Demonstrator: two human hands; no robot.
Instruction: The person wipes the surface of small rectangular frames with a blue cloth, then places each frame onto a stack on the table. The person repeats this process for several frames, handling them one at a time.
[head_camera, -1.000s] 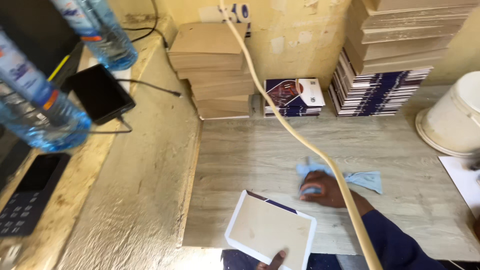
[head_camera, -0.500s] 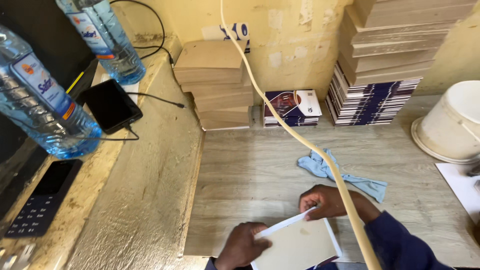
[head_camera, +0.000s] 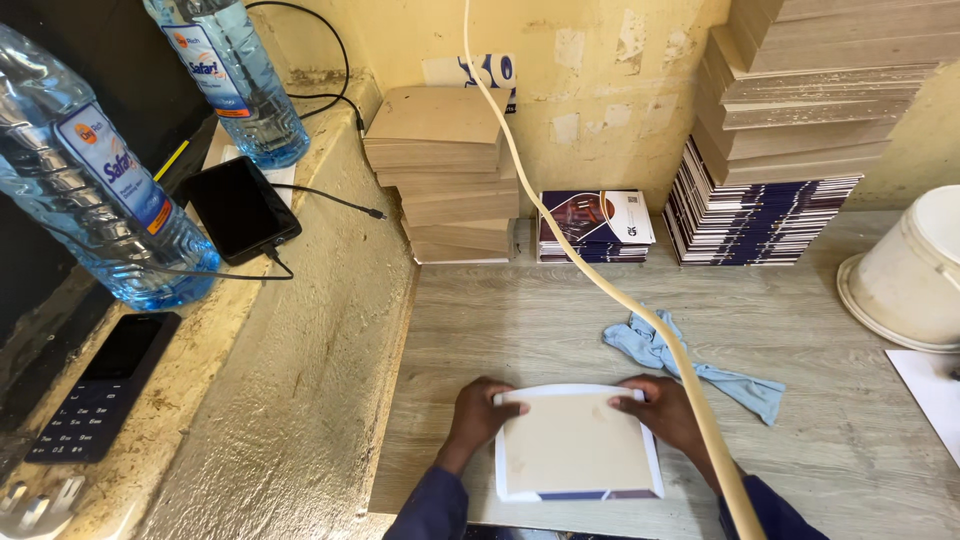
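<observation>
Both hands are gripping a flat rectangular board with a white border and pale beige face (head_camera: 577, 442), which is lying near the front edge of the grey wood-grain worktop (head_camera: 480, 320). The left hand (head_camera: 480, 415) is curling its fingers over the board's upper left corner, and the right hand (head_camera: 668, 410) is clasping the upper right corner the same way. A crumpled light blue cloth (head_camera: 690, 362) is lying just beyond the right hand, and a cream-coloured hose (head_camera: 600, 285) is crossing over it diagonally. Along the back edge, a stack of plain brown card-covered booklets (head_camera: 445, 170) is standing against the yellow wall, a small pile of dark blue booklets with white label patches (head_camera: 595, 225) is sitting beside it, and a taller stack of blue-edged booklets topped with brown ones (head_camera: 780, 170) is rising toward the right back corner. A white plastic bucket (head_camera: 915, 270) is resting at the right edge. On the raised concrete ledge to the left, two clear water bottles with blue labels (head_camera: 100, 190) are standing near a black phone (head_camera: 240, 208).
</observation>
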